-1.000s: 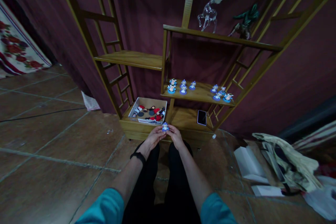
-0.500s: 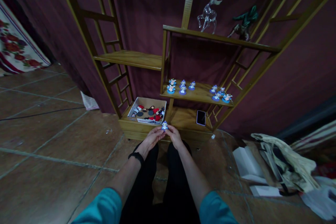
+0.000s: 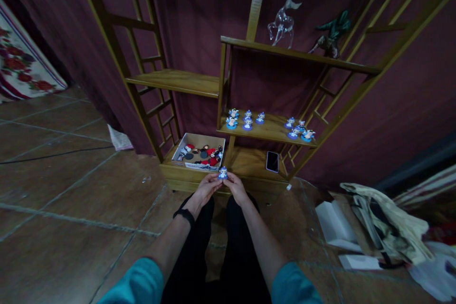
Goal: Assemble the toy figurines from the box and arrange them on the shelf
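A small purple-and-white figurine [image 3: 223, 173] stands upright between my two hands, in front of the shelf unit. My left hand [image 3: 208, 187] grips its base from the left, and my right hand [image 3: 236, 186] pinches it from the right. Just behind it, a cardboard box [image 3: 180, 146] holds several red, black and white figurines. On the shelf board [image 3: 272, 128] above, similar figurines stand in two groups: a left one with a purple figurine [image 3: 247, 124] and a blue-based figurine [image 3: 232, 123], and a right one with another blue-based figurine [image 3: 308, 136].
A phone [image 3: 272, 161] lies on the bottom board, right of the box. Higher up stand a clear horse statuette [image 3: 283, 23] and a dark green figure [image 3: 333, 33]. White boxes [image 3: 337, 225] and a pale cloth bag [image 3: 392, 223] lie on the floor at right.
Both hands still hold the figurine in nearly the same place. The figurine seems to have turned slightly, and the whole view has shifted a little.
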Action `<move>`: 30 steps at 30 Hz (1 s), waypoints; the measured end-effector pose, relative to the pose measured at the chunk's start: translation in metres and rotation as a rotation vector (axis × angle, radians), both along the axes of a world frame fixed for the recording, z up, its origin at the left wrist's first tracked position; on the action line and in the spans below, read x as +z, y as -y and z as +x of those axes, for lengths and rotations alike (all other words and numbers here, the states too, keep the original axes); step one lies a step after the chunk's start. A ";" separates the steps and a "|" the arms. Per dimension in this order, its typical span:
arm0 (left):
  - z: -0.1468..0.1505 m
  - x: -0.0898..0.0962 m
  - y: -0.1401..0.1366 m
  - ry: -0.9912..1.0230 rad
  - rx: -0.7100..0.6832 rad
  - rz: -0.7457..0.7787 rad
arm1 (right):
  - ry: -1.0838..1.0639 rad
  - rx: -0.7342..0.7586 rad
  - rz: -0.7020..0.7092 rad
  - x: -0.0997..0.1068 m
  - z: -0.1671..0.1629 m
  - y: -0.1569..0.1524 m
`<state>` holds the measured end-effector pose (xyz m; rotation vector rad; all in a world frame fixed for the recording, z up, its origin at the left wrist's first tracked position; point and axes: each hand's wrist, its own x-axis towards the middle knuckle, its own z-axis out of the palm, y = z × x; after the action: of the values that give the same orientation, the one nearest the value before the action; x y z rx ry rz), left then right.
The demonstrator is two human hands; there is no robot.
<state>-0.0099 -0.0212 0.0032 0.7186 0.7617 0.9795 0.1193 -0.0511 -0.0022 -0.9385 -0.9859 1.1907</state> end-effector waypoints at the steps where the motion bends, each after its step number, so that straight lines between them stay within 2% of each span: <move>1: 0.000 0.000 0.000 0.000 0.004 -0.001 | -0.002 0.004 0.000 0.000 0.000 0.000; 13: -0.004 0.002 -0.002 0.013 -0.006 -0.020 | 0.038 -0.042 -0.075 -0.003 -0.001 -0.002; 24: -0.005 0.001 -0.002 0.073 -0.060 0.017 | -0.017 -0.048 -0.077 -0.004 -0.002 -0.005; 30: -0.006 0.000 -0.003 0.106 -0.092 -0.012 | -0.036 -0.075 -0.071 -0.001 -0.001 -0.003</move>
<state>-0.0160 -0.0180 0.0034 0.6801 0.6359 0.9217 0.1182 -0.0485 -0.0030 -0.9991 -0.8772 1.1817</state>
